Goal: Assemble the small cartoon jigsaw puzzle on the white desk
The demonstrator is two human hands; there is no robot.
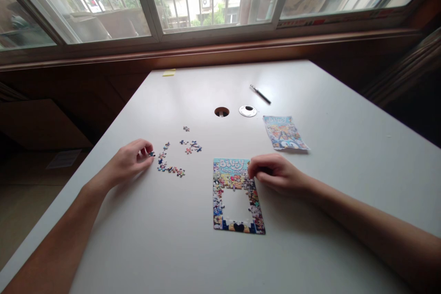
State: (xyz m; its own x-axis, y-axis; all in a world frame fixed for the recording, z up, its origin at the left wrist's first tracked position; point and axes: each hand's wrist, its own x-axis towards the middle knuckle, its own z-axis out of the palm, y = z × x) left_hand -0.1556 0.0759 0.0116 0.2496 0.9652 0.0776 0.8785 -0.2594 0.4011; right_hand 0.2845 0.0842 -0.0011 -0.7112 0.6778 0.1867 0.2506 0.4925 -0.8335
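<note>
A jigsaw puzzle (pixel 217 179) lies in front of me, its border and upper part joined around a bare white gap. My right hand (pixel 274 172) rests at its upper right edge with the fingers curled closed; whether anything is in them is hidden. To the left, my left hand (pixel 132 158) pinches a small dark puzzle piece (pixel 152 154) between thumb and fingers. Just right of that hand, loose puzzle pieces (pixel 161 161) lie in a curved row. More loose pieces (pixel 195 146) sit a little farther off, and a small cluster (pixel 186 128) lies beyond them.
A printed picture sheet (pixel 285 133) lies beyond my right hand. Farther back are a black pen (pixel 260 94), a round cable hole (pixel 222 112) and its metal cover (pixel 248 110). A yellow sticky note (pixel 168 73) is at the white table's (pixel 165 257) far edge, below the window.
</note>
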